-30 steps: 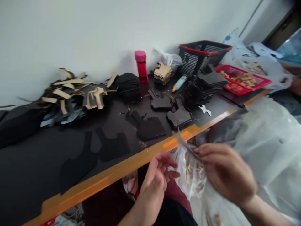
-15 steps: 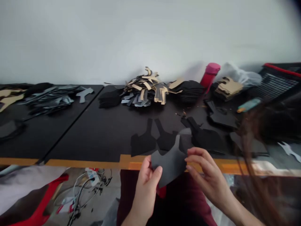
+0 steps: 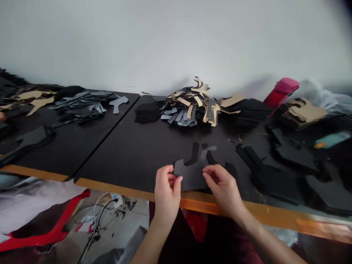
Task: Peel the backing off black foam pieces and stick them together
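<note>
Both hands have come down since the earlier frame, and the view has swung a bit left too. From my remote seat, here's the scene: a black tabletop [image 3: 115,154] made of two panels with one seam, an orange edge strip [image 3: 115,189] along the front, and a plain white wall [image 3: 137,44] behind. Down on the floor at left there's a tangle of white cables [image 3: 101,216].

Quick count: one heap of tan and gray strips [image 3: 191,106], one heap of gray scraps [image 3: 82,106], two stacks of black cutouts [image 3: 147,112] [image 3: 247,112], one gray Y-shaped offcut [image 3: 118,103], one red bottle with a pink cap [image 3: 282,91], one stack of cardboard shapes [image 3: 302,112], and one teal tube [image 3: 331,140]. I can make out three loose black pieces [image 3: 294,154] on the right.

The left hand [image 3: 166,194] and right hand [image 3: 224,185] sit just behind the edge strip, with a small gap between them. Their curled fingers [image 3: 169,178] pinch opposite sides of one dark cutout [image 3: 191,175], which lies between the hands. I can't tell if it's resting on the tabletop or held just above it.
</note>
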The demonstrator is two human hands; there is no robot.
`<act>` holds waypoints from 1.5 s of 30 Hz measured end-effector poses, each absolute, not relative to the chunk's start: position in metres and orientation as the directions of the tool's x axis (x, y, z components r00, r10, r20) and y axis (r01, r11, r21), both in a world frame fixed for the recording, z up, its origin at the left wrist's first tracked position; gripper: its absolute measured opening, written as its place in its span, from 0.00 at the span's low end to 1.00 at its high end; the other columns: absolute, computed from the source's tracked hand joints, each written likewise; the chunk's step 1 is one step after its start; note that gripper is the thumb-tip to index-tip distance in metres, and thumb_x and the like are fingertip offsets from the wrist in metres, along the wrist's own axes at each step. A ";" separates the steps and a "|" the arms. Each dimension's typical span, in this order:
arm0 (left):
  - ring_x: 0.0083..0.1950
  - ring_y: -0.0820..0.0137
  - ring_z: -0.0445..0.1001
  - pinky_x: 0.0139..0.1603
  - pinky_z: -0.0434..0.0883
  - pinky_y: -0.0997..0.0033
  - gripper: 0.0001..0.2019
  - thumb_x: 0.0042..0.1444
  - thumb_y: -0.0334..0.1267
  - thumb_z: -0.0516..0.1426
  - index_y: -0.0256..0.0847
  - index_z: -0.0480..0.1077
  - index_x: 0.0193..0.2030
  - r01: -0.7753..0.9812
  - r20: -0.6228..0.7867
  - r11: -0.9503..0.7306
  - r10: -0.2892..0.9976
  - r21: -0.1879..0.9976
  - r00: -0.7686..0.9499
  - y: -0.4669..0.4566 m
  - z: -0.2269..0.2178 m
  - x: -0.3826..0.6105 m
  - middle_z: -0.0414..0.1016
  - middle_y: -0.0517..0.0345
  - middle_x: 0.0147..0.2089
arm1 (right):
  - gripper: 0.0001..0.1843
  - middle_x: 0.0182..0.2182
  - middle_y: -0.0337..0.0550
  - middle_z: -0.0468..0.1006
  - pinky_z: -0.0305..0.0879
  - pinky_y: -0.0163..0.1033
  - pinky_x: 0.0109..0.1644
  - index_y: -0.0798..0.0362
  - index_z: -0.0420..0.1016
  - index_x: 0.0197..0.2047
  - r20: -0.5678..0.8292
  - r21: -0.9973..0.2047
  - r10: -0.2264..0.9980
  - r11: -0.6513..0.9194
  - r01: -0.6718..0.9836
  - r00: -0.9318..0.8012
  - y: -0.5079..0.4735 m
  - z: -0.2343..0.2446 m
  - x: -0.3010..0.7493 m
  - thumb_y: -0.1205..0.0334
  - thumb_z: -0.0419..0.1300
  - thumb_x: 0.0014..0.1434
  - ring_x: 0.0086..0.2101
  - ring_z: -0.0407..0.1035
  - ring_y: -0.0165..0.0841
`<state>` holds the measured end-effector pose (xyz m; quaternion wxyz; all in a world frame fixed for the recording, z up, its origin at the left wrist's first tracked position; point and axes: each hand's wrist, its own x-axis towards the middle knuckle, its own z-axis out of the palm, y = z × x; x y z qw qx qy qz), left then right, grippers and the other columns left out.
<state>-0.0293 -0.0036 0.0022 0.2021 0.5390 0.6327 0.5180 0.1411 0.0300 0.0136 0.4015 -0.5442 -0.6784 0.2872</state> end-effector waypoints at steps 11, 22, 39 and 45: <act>0.41 0.70 0.72 0.40 0.73 0.70 0.09 0.60 0.28 0.49 0.39 0.66 0.45 0.765 0.460 -0.218 0.881 0.605 -0.113 0.012 -0.011 -0.036 0.63 0.49 0.44 | 0.08 0.31 0.42 0.71 0.66 0.30 0.33 0.54 0.72 0.35 0.369 -0.665 0.912 0.394 0.634 -0.179 0.043 0.002 0.129 0.70 0.52 0.58 0.30 0.67 0.26; 0.43 0.67 0.71 0.41 0.72 0.69 0.09 0.59 0.30 0.50 0.37 0.66 0.45 0.812 0.388 -0.129 0.913 0.570 -0.127 0.016 -0.009 -0.035 0.64 0.47 0.45 | 0.08 0.34 0.42 0.70 0.67 0.30 0.36 0.53 0.71 0.38 0.279 -0.687 0.944 0.325 0.650 -0.177 0.047 -0.001 0.128 0.69 0.51 0.60 0.32 0.68 0.26; 0.42 0.67 0.70 0.39 0.71 0.71 0.08 0.58 0.30 0.51 0.36 0.67 0.44 0.826 0.357 -0.113 0.927 0.552 -0.111 0.018 -0.007 -0.037 0.64 0.48 0.44 | 0.09 0.31 0.44 0.72 0.68 0.30 0.34 0.54 0.72 0.37 0.307 -0.626 0.931 0.353 0.695 -0.196 0.054 0.006 0.126 0.69 0.50 0.60 0.31 0.69 0.27; 0.39 0.68 0.71 0.37 0.72 0.71 0.07 0.58 0.30 0.51 0.36 0.66 0.43 0.821 0.362 -0.111 0.924 0.560 -0.122 0.019 -0.009 -0.036 0.65 0.48 0.43 | 0.10 0.32 0.44 0.72 0.67 0.31 0.34 0.54 0.72 0.37 0.245 -0.640 0.952 0.301 0.707 -0.183 0.053 0.005 0.126 0.68 0.50 0.61 0.31 0.69 0.28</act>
